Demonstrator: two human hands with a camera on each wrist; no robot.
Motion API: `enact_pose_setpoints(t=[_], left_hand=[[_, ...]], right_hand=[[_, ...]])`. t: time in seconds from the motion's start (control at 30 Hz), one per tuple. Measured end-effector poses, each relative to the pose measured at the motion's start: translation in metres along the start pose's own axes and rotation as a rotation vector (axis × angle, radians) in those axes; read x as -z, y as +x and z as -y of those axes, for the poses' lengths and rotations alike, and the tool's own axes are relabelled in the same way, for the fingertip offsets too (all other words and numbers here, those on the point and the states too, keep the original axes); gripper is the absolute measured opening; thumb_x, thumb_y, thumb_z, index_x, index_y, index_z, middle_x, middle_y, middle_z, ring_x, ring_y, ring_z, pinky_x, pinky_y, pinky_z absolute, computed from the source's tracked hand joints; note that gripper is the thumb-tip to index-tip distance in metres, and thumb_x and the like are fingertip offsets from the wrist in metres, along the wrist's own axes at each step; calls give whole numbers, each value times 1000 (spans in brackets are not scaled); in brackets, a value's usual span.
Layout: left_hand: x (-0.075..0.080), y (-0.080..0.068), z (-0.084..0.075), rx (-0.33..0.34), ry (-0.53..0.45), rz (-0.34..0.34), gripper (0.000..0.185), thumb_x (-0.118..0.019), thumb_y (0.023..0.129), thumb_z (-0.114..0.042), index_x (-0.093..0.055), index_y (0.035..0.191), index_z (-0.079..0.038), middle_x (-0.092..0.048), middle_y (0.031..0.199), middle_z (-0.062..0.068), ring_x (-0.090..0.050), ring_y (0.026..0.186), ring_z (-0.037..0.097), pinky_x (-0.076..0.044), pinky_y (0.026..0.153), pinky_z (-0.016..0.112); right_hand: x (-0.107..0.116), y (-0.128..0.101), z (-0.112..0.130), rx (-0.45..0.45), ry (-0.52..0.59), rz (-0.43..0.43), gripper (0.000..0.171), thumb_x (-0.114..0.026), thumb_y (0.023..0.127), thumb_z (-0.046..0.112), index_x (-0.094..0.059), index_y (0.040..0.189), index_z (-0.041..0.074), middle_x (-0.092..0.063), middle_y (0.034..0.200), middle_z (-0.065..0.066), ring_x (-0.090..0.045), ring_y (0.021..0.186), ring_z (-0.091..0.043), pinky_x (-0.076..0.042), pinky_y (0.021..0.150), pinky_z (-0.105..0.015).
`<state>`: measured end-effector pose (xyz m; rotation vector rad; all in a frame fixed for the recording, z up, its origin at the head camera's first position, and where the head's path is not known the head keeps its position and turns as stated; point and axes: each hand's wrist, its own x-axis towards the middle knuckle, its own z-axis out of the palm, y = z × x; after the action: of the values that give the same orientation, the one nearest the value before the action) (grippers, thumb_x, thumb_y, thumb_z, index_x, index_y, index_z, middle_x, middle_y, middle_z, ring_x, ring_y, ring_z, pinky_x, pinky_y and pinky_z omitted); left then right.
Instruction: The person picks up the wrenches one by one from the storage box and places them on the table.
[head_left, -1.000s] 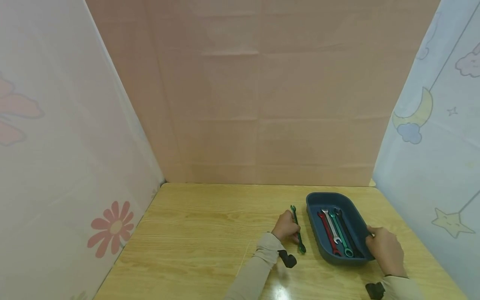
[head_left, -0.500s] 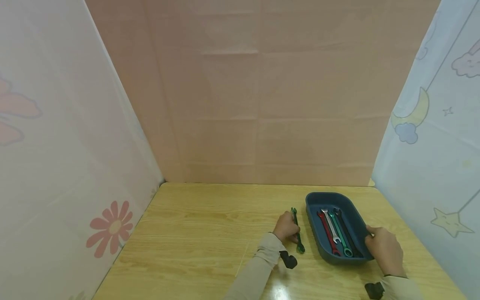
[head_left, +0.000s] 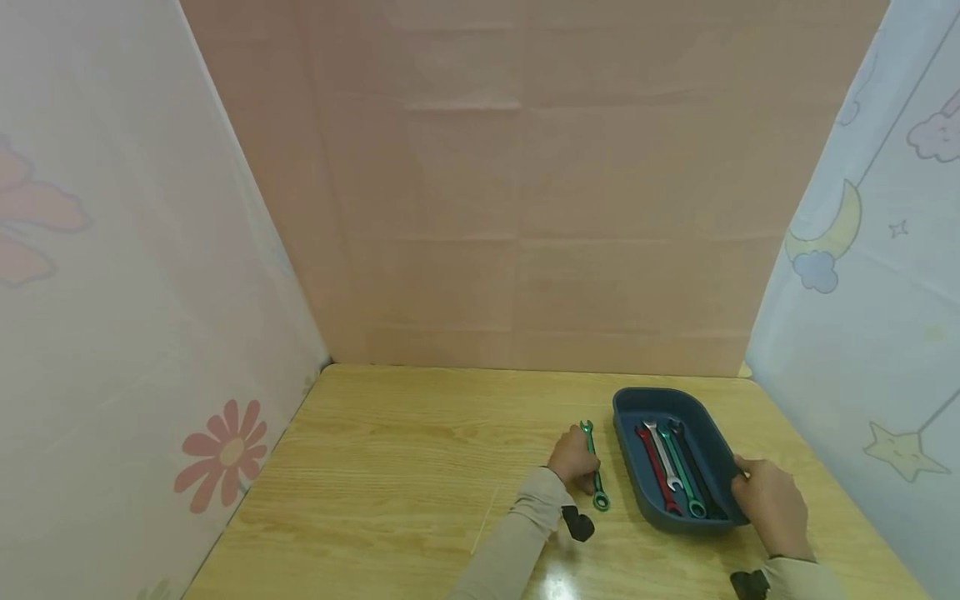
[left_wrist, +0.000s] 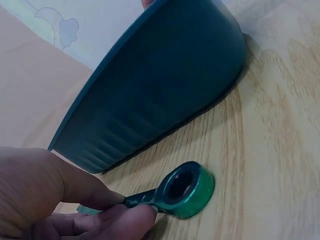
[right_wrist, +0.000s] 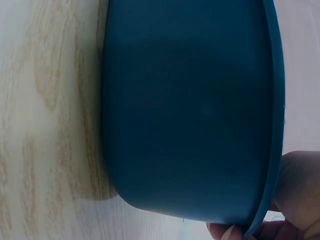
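Note:
My left hand (head_left: pixel 573 458) pinches a green ratcheting combination wrench (head_left: pixel 601 499) between thumb and fingers, just left of a dark blue basin (head_left: pixel 636 483). In the left wrist view, the wrench's ring end (left_wrist: pixel 199 197) sticks out past the fingertips, close over the table. My right hand (head_left: pixel 772 502) grips the basin's near right rim, thumb on one side and fingertips curled under it in the right wrist view. Inside the basin lie a red wrench (head_left: pixel 657 468), a silver wrench (head_left: pixel 664 456), another green wrench (head_left: pixel 683 476) and a black wrench (head_left: pixel 697 472), side by side.
The wooden table (head_left: pixel 405 467) reaches back to a plain tan sheet (head_left: pixel 525 250). Patterned white sheets stand along its left (head_left: pixel 150 333) and right (head_left: pixel 847 350) sides.
The green wrench has turned about its length in my left fingers, so its ring opening now faces up. It sits slightly lower in view. My right hand keeps its grip on the basin.

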<state>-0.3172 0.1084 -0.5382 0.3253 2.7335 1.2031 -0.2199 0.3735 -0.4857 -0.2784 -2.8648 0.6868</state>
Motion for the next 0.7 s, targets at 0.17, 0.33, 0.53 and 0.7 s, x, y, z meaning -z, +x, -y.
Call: enact_pose_setpoints(t=[0.17, 0.33, 0.53, 0.7], left_hand=[[2, -1, -2, 0, -18, 11, 42, -76, 78, -1, -54, 113, 5, -59, 74, 9, -56, 61, 20, -50, 57, 29], [4, 1, -3, -2, -2, 15, 46, -76, 78, -2, -53, 117, 6, -60, 75, 10, -57, 62, 20, -51, 59, 29], [3, -1, -2, 7, -20, 30, 45, -76, 80, -1, -53, 118, 7, -58, 69, 8, -59, 52, 17, -50, 55, 24], [2, -1, 0, 9, -35, 33, 42, -75, 81, 0, -53, 115, 7, -57, 65, 7, -61, 47, 17, -50, 52, 23]], right_hand=[[0, 0, 0, 8, 2, -14, 43, -48, 83, -3, -56, 123, -17, -42, 48, 0, -27, 42, -11, -29, 37, -26], [2, -1, 3, 11, 6, -28, 42, -48, 83, -3, -57, 122, -17, -40, 47, 0, -27, 42, -12, -29, 38, -26], [2, -2, 4, 12, 8, -18, 42, -48, 83, -3, -56, 122, -17, -41, 46, 0, -26, 42, -11, -28, 38, -26], [2, -2, 4, 12, 5, -13, 42, -48, 83, -3, -56, 123, -17, -43, 47, -1, -26, 42, -12, -28, 38, -26]])
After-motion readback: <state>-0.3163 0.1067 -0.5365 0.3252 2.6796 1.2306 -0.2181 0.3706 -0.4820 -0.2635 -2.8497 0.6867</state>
